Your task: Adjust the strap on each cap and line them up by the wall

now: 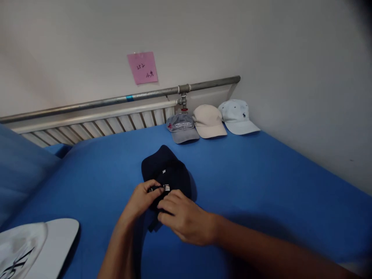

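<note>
A blue bed (261, 174) carries a navy cap (167, 168), grey cap (182, 127), beige cap (207, 121), pale-blue cap (238, 115) and white cap (35, 246).

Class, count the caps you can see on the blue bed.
5: a grey cap, a beige cap and a pale blue cap by the wall, a navy cap under both hands, a white cap bottom left, partly cropped.

- Navy cap (165, 170): matt cloth, with a small shiny metal buckle (166, 188).
- Bed sheet (261, 174): smooth matt blue cloth.
- Pipe (116, 100): dull grey metal.
- Pink note (142, 68): matt paper.
- Wall (290, 58): smooth, matt.
</note>
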`<state>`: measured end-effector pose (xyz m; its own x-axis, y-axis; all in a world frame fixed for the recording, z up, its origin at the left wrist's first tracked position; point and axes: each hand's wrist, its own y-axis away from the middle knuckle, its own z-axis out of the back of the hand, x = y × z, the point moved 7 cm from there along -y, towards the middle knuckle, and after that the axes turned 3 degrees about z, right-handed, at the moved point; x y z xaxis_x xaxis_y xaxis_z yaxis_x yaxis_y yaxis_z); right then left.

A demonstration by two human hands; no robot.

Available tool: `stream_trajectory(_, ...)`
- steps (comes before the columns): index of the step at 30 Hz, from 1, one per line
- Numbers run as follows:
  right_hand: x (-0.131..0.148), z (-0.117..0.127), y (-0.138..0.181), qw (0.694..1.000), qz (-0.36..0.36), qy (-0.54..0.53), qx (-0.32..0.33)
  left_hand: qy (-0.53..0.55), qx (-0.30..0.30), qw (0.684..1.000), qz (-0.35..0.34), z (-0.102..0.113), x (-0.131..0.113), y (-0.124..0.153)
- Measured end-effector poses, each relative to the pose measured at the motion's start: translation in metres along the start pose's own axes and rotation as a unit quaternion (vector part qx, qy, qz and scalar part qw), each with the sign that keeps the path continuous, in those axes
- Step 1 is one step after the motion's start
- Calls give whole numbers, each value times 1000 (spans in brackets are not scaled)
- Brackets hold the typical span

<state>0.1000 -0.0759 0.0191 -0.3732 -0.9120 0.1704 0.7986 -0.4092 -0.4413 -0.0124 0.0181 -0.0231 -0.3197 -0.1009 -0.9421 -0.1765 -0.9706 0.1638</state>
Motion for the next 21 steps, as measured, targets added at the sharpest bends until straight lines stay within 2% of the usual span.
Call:
stream_trajectory(5, -15, -10, 3, 998, -54, 18, 34, 29, 8, 1000, 8, 0, -1, 0)
stream_trajectory(10, -11, -12, 3, 998, -51, 5, 33, 108, 3, 994, 28, -1, 3, 1)
stream_trajectory(13, -18, -2, 5, 990, -68, -119, -34, 92, -5, 995, 26, 2, 5, 0)
stream_trajectory(15, -33, 7, 9, 959, -127, -232, -103, 83, -4, 996, 22, 4, 6, 0)
stream_trajectory(17, -50, 14, 14, 921, -197, -299, -153, 82, 6, 997, 16, 4, 6, 0)
stream_trajectory(19, -63, 18, 16, 914, -239, -280, -171, 77, 29, 997, 11, 1, 4, 1)
stream_trajectory(21, -68, 19, 14, 937, -246, -198, -151, 73, 71, 995, 11, -6, 3, 2)
